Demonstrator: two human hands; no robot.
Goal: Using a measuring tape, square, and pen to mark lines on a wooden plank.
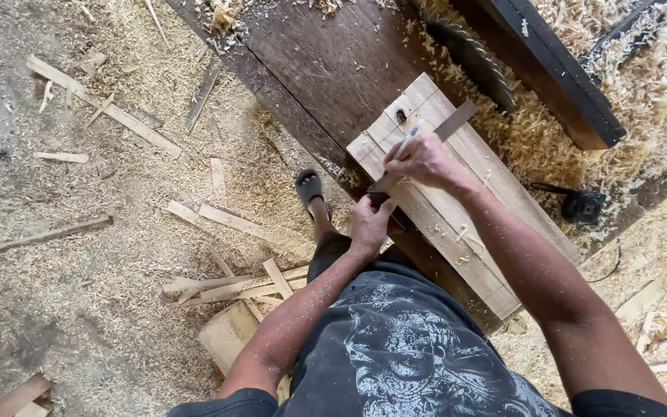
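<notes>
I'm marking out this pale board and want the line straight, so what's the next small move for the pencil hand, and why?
Probably draw the pencil along the square's blade across the board. The right hand holds the pencil tip against the blade, the left hand presses the square's stock at the board's near edge, and parallel lines already cross the board nearby.

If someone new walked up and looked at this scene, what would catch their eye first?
Most striking is the pale wooden board lying on the dark bench, where the right hand holds a pencil against a metal square while the left hand steadies the square's near end. Just beyond the board, a toothed circular saw blade rises from the bench among heaped shavings. The floor at left is strewn with sawdust and wood offcuts.
</notes>
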